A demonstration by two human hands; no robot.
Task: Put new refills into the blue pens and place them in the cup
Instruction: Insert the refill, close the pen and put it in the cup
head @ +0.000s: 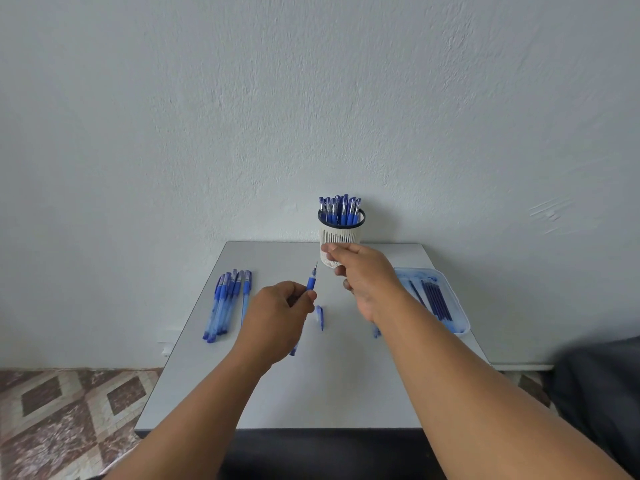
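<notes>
Head view: one camera, looking forward and down over both forearms to a grey desk (311, 382) set against a pale wall.
Cup: the white slotted cup (341, 237) is the landmark; it is lifted off the desk near the far edge, upright, crowded with capped blue pens standing cap-up.
Right hand: the right hand (369, 278) wraps thumb and fingers round the cup's lower part, probably bringing it nearer so the next pen can drop in easily.
Left hand: the left hand (277, 313), below and left of the cup, pinches a blue pen (311, 280) with curled fingers; the tip points up toward the cup.
Pen: it has no cap on, so it is likely not ready for the cup.
Cap: a loose blue cap (320, 317) lies on the desk just below the cup, beside the left hand, within easy reach for closing the pen.
Waiting pens: a row of pens (227, 303) lies well left of the cup, probably those awaiting refills.
Tray: a clear tray (457, 299) right of the cup holds dark refills (434, 299), partly hidden by the right forearm.
Progress: judged well along, given the full cup.
</notes>
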